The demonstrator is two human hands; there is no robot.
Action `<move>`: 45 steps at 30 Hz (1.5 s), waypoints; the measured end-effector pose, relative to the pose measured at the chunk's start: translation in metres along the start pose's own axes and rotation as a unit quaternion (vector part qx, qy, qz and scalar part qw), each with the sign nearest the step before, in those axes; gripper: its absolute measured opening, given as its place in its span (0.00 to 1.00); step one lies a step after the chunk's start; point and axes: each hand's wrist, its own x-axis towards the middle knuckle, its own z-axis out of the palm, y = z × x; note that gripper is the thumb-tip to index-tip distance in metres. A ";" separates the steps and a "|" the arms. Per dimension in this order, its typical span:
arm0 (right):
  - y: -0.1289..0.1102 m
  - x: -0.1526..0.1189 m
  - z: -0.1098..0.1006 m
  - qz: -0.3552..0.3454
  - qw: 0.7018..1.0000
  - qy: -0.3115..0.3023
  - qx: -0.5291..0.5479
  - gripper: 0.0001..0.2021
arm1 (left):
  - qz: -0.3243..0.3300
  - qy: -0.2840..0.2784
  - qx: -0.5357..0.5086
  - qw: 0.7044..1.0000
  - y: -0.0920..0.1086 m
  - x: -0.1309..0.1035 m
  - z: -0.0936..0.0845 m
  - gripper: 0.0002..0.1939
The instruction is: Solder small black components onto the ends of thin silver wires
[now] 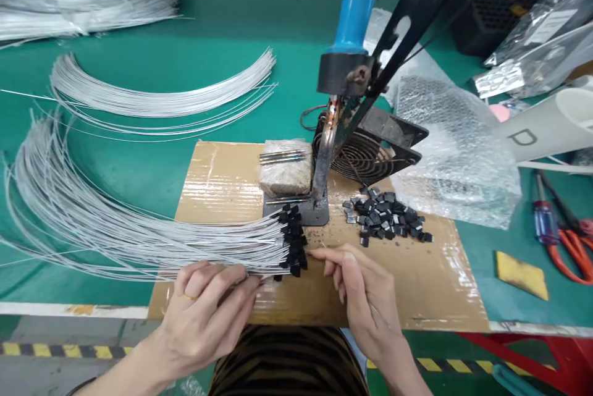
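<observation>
My left hand (215, 303) lies at the near edge of a bundle of thin white wires (185, 244), its fingers bent and pressed together on the wires. Black connectors (293, 241) cap the bundle's right ends. Just right of them is my right hand (364, 291), index finger reaching toward the connectors and the other fingers curled. A thin wire shows against its palm. A soldering iron (352, 22) hangs in a black holder, its tip pointing down beside a wrapped block (285, 170). Loose black connectors (389, 217) are heaped to the right.
Cardboard (435, 297) lies beneath the work. Behind are a black fan (370, 149) and bubble wrap (458, 149). More wires (162, 99) lie at the back left. A yellow sponge (521, 273) and orange-handled pliers (574, 254) are at the right.
</observation>
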 end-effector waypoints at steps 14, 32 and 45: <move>0.018 -0.005 -0.017 0.005 0.964 0.183 0.191 0.23 | -0.054 0.055 -0.121 0.990 -0.003 0.027 -0.010 0.07; 0.048 -0.001 -0.030 0.068 0.960 0.183 0.201 0.28 | -0.259 -0.051 -0.048 0.963 -0.200 0.168 0.057 0.18; 0.046 -0.006 -0.027 0.064 0.966 0.191 0.159 0.27 | -0.305 0.078 -0.234 0.920 -0.193 0.170 0.038 0.07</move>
